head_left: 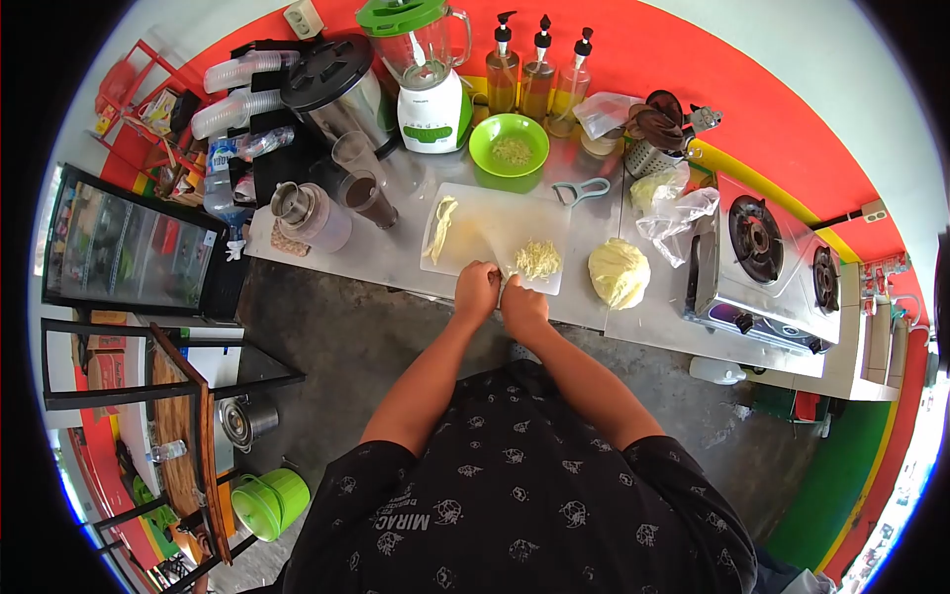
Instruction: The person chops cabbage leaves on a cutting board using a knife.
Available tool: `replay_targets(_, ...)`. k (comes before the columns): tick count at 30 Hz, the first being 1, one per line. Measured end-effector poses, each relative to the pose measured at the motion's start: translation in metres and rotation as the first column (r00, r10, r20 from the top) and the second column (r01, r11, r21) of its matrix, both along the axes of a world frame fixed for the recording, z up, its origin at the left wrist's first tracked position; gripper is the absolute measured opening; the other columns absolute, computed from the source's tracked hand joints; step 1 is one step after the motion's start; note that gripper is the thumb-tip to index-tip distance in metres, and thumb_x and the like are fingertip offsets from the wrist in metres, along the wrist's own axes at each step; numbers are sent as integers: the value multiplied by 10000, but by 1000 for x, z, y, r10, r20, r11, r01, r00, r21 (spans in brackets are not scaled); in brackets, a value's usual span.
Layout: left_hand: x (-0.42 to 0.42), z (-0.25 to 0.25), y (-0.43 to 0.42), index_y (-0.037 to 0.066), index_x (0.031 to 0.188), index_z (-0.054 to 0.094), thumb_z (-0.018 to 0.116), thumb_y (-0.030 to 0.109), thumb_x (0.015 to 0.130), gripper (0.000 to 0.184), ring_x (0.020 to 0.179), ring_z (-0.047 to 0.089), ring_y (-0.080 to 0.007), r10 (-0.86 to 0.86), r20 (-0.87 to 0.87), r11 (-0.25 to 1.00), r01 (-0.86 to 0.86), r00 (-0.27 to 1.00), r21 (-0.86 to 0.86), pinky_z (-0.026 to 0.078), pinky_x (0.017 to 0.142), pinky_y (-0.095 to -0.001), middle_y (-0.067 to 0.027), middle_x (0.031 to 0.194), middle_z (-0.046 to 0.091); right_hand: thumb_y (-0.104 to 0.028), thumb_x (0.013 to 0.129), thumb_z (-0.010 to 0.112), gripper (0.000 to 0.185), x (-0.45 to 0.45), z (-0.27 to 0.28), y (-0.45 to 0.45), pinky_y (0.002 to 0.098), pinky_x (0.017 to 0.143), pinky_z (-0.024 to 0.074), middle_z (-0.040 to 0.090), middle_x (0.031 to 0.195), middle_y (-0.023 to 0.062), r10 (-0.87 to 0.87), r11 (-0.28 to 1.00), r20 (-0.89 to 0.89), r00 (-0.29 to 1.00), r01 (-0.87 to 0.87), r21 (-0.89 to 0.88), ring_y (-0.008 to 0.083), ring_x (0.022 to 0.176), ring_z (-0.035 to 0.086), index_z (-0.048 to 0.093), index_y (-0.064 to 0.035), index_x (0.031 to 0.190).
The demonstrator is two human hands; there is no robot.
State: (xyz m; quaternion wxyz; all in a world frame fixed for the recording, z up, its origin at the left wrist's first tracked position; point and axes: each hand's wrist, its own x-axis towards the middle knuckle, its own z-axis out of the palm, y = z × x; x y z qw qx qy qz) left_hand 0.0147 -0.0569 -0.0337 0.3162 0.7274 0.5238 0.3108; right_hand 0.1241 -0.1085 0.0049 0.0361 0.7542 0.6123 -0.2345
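Observation:
A white cutting board (485,213) lies on the metal counter, with a pile of shredded cabbage (537,259) at its right and a pale cabbage strip (441,228) at its left. At the board's front edge my left hand (478,290) is closed. Close beside it, my right hand (522,303) is closed too, just below the shreds. Something thin and pale shows between the hands, too small to make out. Right of the board sits a cabbage head (619,274). Behind it stands a green bowl (509,178) with shreds inside.
A peeler (582,191) lies at the board's upper right corner. Behind are a blender (432,114) and pump bottles (535,79). Cups (368,200) and a jug (315,216) stand left; a plastic bag (679,223) and gas stove (772,259) are right.

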Motion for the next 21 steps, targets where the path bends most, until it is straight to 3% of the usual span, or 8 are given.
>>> replay_targets(7,-1,1,-1,11,796,686,670,71,813,64,784,615,-393,-22,-44,999,24,999,45,485,714,-485,-191,785,625,-124,904,610,266,4,1,-3,446,766,598,731,957,236,56,998,-12,998,-56,3,369,896,742,513,22,1104)
replay_targets(9,-1,4,-2,5,832,710,693,78,819,76,732,656,-352,-5,-59,999,7,998,38,520,679,-427,-178,790,650,-182,958,551,276,1,-1,-4,446,776,599,734,966,233,5,999,-19,1000,-6,-33,365,911,742,520,13,1151)
replay_targets(15,4,8,-2,26,838,698,705,86,822,63,799,648,-349,34,-147,997,-23,989,72,509,722,-451,-158,817,657,-118,918,585,284,11,-1,-3,464,820,592,721,1012,247,23,999,-57,998,-25,-31,393,957,727,488,24,1144)
replay_targets(21,13,8,6,29,858,694,707,97,825,77,823,641,-356,15,-116,998,-8,993,56,506,747,-459,-150,815,658,-103,917,580,336,33,7,-1,458,829,592,716,1045,248,-32,997,-24,999,31,-67,391,982,721,479,49,1199)
